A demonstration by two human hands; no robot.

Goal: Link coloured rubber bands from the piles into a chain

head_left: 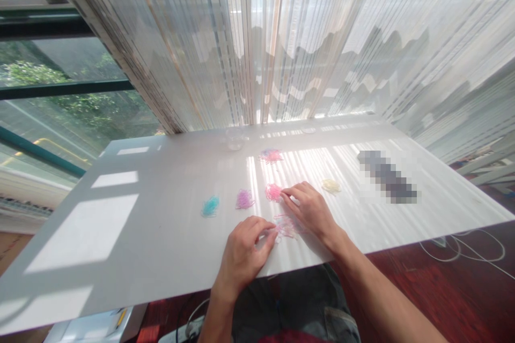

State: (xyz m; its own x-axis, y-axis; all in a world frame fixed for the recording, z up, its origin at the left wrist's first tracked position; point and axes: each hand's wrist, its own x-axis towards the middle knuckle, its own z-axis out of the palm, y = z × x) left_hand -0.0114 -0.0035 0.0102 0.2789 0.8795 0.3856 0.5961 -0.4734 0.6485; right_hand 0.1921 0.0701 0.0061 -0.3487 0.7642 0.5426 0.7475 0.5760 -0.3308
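Small thin coloured loops, which look like rubber bands, lie in separate piles on a white table [161, 257]. My right hand [311, 209] has its thumb and forefinger pinched at the right edge of the pink pile [273, 192]. Closer to me, my left hand [245, 249] pinches at the left edge of a loose mixed pile [286, 226] of pink and pale loops. What sits between the fingertips of either hand is too small to make out. To the left are a purple pile [244, 199] and a teal pile [210, 206]; a pale yellow pile [331, 186] is on the right.
Farther back lie another pink and bluish pile [271, 156] and a clear round container [234, 139]. A blurred-out dark object [388, 177] is at the right. Sheer curtains [257, 37] hang along the table's far edge. White cables [462, 246] trail on the floor.
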